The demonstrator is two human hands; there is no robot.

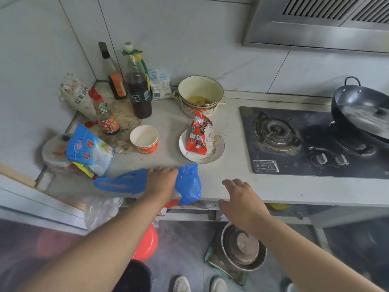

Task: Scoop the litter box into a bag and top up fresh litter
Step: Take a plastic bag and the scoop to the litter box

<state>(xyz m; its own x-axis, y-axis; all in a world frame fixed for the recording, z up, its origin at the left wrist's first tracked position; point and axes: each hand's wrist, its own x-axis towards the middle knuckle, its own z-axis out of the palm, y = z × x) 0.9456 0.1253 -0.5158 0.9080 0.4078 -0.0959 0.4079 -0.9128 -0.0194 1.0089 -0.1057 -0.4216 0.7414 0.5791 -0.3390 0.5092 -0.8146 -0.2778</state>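
Left hand (161, 179) lies over the middle of the blue bag (188, 184) — that stretch of plastic is hidden, and whether the fingers grip or just rest can't be told. Bag's lower end hangs past the counter (273, 190) edge. Wok (362, 114) at right of frame is cut off by the edge, its inside smeared by blur. Range hood (315, 22) upper right is cropped top and right. Stove (311, 142) runs out of frame; its label is unreadable. Lower left is heavy blur — a red shape (147, 243) behind the left forearm can't be identified. Both forearms and the shoes (200, 284) are cut by the bottom edge. Lidded tub (55, 151) at mid left is mostly covered by packets.
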